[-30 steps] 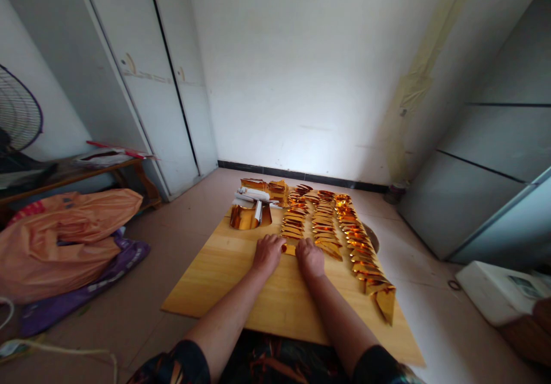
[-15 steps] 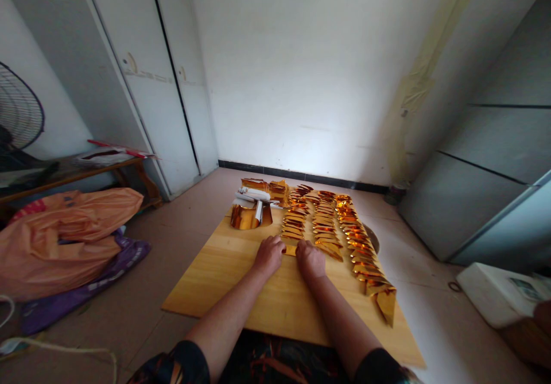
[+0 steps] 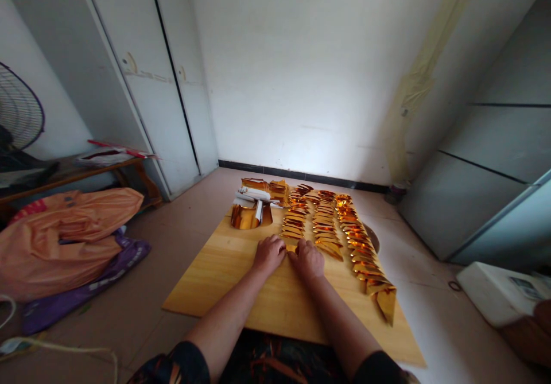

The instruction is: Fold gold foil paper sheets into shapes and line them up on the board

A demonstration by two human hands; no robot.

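A small piece of gold foil paper (image 3: 291, 248) lies on the wooden board (image 3: 228, 278), mostly hidden by my fingers. My left hand (image 3: 270, 253) is closed on its left end. On its right end rests my right hand (image 3: 308, 260), fingers curled and thumb reaching inward along the near edge. Just beyond my hands run rows of folded gold paper pieces: a left row (image 3: 294, 223), a middle row (image 3: 326, 223) and a long right row (image 3: 359, 246). The nearest piece (image 3: 384, 303) of the right row points toward me.
Curled gold sheets (image 3: 244, 217) and a white bundle (image 3: 253, 194) sit at the board's far left. Orange and purple bags (image 3: 69, 240) lie on the floor at left, near a low wooden bench (image 3: 138, 171). A white box (image 3: 495, 292) stands at right.
My right hand has shifted slightly left, its thumb now nearer my left hand. Less of the gold paper shows between them. The rows stay where they were.
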